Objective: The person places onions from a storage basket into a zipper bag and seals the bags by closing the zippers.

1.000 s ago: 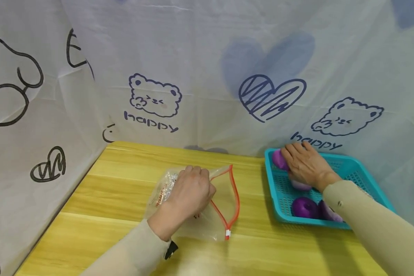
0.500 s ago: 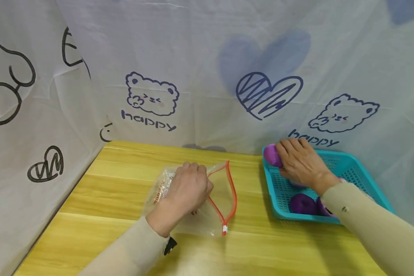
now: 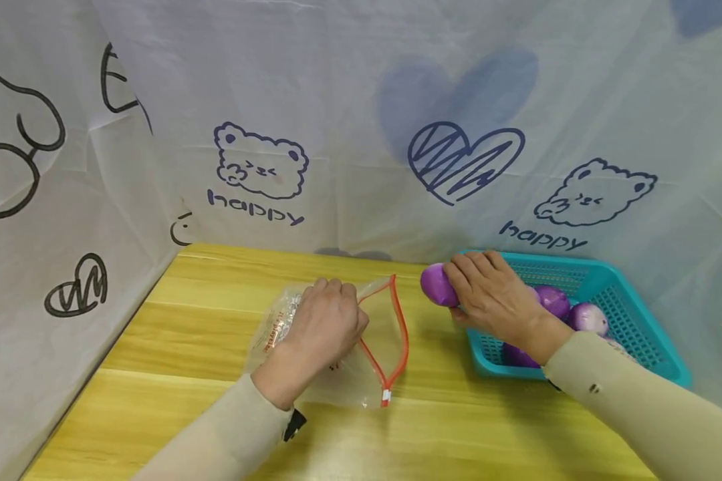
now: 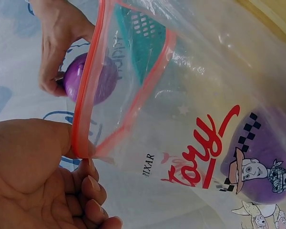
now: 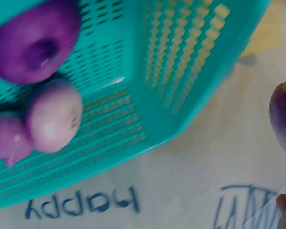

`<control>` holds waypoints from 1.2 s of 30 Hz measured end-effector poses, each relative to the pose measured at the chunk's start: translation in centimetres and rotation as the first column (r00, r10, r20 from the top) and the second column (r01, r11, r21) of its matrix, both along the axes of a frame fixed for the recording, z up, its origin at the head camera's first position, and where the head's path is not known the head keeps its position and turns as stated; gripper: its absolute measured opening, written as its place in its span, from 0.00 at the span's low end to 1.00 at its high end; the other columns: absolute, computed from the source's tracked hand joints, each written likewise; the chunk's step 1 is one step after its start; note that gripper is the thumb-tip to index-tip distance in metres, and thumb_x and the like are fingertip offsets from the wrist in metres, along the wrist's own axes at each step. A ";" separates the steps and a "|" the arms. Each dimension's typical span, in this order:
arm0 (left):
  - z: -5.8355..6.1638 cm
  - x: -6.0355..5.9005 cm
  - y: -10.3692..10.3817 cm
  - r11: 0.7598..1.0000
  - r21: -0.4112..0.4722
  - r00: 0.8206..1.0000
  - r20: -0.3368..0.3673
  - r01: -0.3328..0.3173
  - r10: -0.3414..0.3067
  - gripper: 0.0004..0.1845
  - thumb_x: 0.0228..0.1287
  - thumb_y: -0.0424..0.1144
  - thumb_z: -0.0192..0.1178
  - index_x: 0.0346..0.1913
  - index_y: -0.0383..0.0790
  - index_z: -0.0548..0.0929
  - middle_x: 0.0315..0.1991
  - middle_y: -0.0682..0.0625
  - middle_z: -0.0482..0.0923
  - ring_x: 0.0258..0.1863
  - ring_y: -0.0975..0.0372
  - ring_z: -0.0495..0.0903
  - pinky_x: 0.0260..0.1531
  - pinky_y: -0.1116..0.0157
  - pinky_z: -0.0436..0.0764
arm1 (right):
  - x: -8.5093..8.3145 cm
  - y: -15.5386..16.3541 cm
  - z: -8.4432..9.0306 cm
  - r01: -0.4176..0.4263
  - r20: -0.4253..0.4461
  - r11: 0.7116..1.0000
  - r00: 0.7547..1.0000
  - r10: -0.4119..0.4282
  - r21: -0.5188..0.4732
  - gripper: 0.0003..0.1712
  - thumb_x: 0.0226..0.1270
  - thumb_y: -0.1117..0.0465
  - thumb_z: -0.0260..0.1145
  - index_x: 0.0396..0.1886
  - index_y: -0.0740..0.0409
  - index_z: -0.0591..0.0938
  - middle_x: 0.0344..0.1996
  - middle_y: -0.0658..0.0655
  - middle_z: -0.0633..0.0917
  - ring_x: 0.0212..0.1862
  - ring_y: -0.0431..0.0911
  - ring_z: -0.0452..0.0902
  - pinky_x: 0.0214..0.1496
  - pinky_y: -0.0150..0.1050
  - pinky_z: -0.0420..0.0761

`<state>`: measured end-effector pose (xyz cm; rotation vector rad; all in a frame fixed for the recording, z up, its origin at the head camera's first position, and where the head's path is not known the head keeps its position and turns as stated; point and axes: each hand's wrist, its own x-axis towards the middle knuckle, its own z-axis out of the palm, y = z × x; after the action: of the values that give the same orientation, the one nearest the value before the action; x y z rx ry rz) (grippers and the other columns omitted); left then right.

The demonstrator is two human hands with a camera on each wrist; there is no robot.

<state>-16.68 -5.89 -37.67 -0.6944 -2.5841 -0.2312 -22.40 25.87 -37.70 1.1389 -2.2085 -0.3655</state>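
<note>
Looks to be at the transfer step of a bagging job, with one onion out of the basket and not yet in the bag. Holds the clear plastic bag (image 3: pixel 350 387) with the left hand (image 3: pixel 323 324), pinching the upper lip of its mouth between thumb and curled fingers in the left wrist view, presumably to hold the red zip edging (image 3: pixel 406 344) apart. Grips a purple onion (image 3: pixel 438 285) in the right hand (image 3: pixel 492 294), fingers curled round one side and the other side bare, just to the right of the bag's mouth and toward its far end. Shows a purple shape (image 4: pixel 276 138) through the printed film, well back from the bag's mouth, probably an onion inside. Shows also several more onions (image 3: pixel 587 318) in the turquoise basket (image 3: pixel 598 287), further to the right of the bag; hard to count behind the right arm. Calls next, by this reading, for a leftward move to the bag, lining up with the gap, then letting go only once well past the zip edging. Better to hold the left pinch steady meanwhile, given limp film likely to fold inward at a bump. Could snag on the white slider (image 3: pixel 386 395) at the near end of the bag's mouth if brought in too close to that corner.
</note>
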 end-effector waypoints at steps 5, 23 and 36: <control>0.1 0.0 0.0 1.000 -0.016 1.000 -0.003 -0.008 0.008 0.15 0.64 0.36 0.60 0.22 0.41 0.69 0.20 0.51 0.62 0.23 0.56 0.62 0.25 0.63 0.64 | 1.5 -2.8 -0.5 -0.072 -0.016 0.997 0.997 0.072 0.012 0.40 0.58 0.44 0.69 0.63 0.64 0.73 0.55 0.65 0.81 0.55 0.60 0.77 0.60 0.55 0.78; 1.5 0.9 1.2 0.997 0.059 0.999 0.023 0.039 -0.040 0.16 0.66 0.36 0.62 0.22 0.40 0.70 0.20 0.49 0.67 0.21 0.54 0.68 0.28 0.58 0.72 | 2.7 -8.2 -3.6 -0.051 -0.085 0.996 0.995 0.057 0.075 0.38 0.73 0.41 0.64 0.71 0.62 0.74 0.60 0.62 0.81 0.58 0.56 0.76 0.56 0.51 0.77; 2.9 0.7 0.9 0.984 0.177 0.973 0.230 -0.027 -0.015 0.17 0.68 0.34 0.54 0.20 0.43 0.66 0.19 0.50 0.64 0.21 0.54 0.66 0.28 0.58 0.70 | 2.8 -8.9 -3.6 -0.041 -0.116 0.996 0.993 0.032 -0.075 0.15 0.82 0.53 0.50 0.41 0.57 0.79 0.37 0.57 0.80 0.43 0.54 0.77 0.45 0.48 0.75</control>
<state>-16.01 -4.95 -34.75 -0.6261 -2.7386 -0.5665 -19.58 17.00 -41.32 1.0881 -2.0811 -0.3200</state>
